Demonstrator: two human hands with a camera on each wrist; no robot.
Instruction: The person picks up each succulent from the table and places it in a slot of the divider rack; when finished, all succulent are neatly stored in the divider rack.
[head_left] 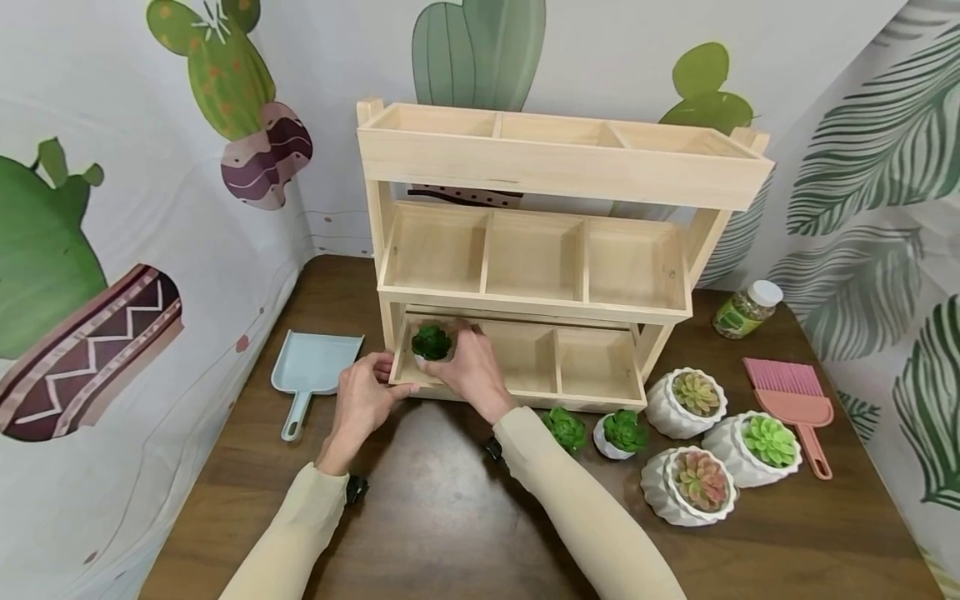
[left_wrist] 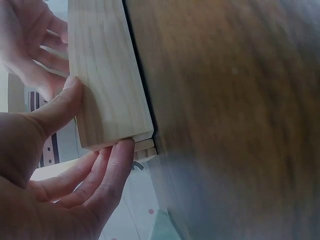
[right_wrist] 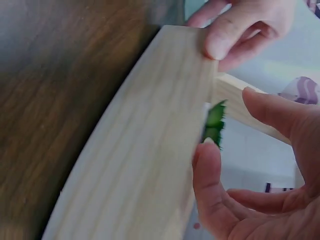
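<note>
A three-tier wooden shelf (head_left: 558, 171) stands on the table, its trays divided into compartments. My left hand (head_left: 363, 398) grips the left front corner of the bottom tray (head_left: 600, 398), thumb on its front edge and fingers at its side. In that tray's left compartment is a small green potted succulent (head_left: 431, 342). My right hand (head_left: 472, 371) holds its white pot, with the thumb at the front and fingers at the right. Only the leaf tips (right_wrist: 216, 120) show above the tray wall in the right wrist view, beside one of my fingertips.
Two small green succulents (head_left: 625, 431) stand before the shelf. Several ribbed white pots with succulents (head_left: 686, 404) are at the right, near a pink brush (head_left: 795, 406) and a white-lidded jar (head_left: 747, 308). A pale blue dustpan (head_left: 315, 364) lies at the left.
</note>
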